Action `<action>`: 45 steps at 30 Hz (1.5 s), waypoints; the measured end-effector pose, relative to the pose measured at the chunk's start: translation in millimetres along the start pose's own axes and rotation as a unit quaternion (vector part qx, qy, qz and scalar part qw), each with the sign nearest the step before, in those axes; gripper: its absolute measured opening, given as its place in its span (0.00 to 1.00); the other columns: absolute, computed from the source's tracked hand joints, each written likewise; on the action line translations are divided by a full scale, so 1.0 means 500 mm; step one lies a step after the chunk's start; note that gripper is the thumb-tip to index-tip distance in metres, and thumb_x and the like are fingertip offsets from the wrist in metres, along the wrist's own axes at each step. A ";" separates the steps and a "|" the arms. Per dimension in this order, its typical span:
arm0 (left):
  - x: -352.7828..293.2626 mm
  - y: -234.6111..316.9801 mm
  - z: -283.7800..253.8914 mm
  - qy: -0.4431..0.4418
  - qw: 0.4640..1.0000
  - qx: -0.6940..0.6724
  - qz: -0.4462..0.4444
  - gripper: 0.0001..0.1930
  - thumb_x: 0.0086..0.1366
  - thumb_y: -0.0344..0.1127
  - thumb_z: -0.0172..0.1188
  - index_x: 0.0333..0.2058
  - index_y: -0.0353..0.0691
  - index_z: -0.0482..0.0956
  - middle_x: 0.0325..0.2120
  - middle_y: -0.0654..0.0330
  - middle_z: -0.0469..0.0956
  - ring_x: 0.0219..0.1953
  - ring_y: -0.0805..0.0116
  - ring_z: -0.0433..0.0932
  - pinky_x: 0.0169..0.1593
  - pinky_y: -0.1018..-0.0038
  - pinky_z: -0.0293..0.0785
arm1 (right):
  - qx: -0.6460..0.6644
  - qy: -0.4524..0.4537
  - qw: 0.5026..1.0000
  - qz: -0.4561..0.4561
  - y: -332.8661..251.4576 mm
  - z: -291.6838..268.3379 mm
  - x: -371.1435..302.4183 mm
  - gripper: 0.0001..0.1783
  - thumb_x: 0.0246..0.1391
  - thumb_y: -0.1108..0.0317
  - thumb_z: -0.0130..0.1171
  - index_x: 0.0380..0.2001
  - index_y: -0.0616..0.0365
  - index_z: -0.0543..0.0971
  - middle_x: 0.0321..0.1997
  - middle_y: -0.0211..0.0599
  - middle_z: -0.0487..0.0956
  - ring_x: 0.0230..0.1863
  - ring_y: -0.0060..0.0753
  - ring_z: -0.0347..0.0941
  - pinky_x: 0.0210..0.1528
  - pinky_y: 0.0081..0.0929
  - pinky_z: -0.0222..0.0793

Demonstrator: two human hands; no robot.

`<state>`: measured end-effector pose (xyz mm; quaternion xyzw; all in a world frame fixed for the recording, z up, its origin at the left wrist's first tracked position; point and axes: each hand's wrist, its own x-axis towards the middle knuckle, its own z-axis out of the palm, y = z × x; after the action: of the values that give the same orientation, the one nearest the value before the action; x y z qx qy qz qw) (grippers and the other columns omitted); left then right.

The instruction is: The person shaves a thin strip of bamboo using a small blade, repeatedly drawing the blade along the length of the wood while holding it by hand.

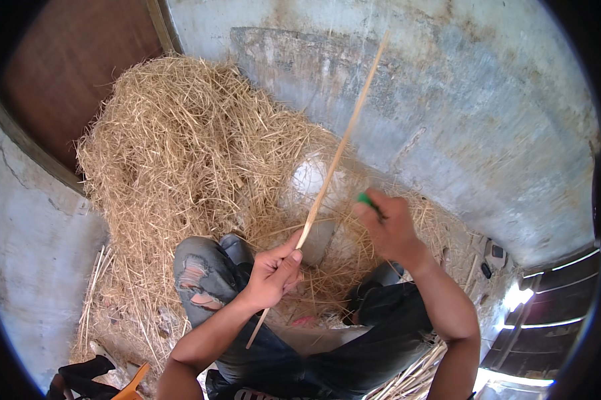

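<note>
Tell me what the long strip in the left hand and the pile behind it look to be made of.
The strip looks like split bamboo or cane: pale tan, matte, thin and straight. The pile looks like dry straw: golden, loose, tangled stalks. The right hand grips something with a green, likely plastic, handle.

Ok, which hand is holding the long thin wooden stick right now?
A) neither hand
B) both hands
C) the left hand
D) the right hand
C: the left hand is closed around the long thin wooden stick, while the right hand holds a small green-handled tool apart from it.
</note>
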<state>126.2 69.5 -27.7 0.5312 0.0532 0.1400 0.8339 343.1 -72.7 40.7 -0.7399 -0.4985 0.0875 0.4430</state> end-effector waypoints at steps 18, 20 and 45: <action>0.009 0.038 0.028 0.028 0.997 0.004 -0.067 0.26 0.77 0.36 0.45 0.70 0.39 0.57 0.13 0.72 0.53 0.13 0.83 0.48 0.17 0.81 0.51 | -0.164 -0.039 0.980 -0.102 -0.014 0.058 -0.016 0.22 0.59 0.44 0.60 0.25 0.53 0.75 0.14 0.42 0.73 0.18 0.50 0.74 0.18 0.42 0.64; 0.014 0.039 0.031 0.021 0.998 -0.014 -0.054 0.26 0.76 0.35 0.46 0.70 0.39 0.57 0.13 0.73 0.53 0.13 0.83 0.48 0.17 0.82 0.51 | -0.162 0.007 0.978 -0.128 -0.014 0.059 -0.010 0.22 0.57 0.45 0.62 0.25 0.52 0.74 0.14 0.40 0.73 0.18 0.47 0.74 0.18 0.40 0.64; 0.013 0.032 0.001 0.041 0.996 -0.056 -0.063 0.25 0.76 0.38 0.46 0.69 0.42 0.59 0.13 0.71 0.52 0.12 0.81 0.48 0.17 0.82 0.50 | -0.065 -0.095 0.990 -0.086 -0.065 0.097 0.011 0.23 0.65 0.49 0.55 0.28 0.60 0.78 0.15 0.48 0.72 0.18 0.51 0.72 0.22 0.40 0.63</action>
<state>129.8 77.3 -12.8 0.4734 0.1131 0.1115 0.8664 296.4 -36.9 37.9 -0.7098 -0.6047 0.0869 0.3506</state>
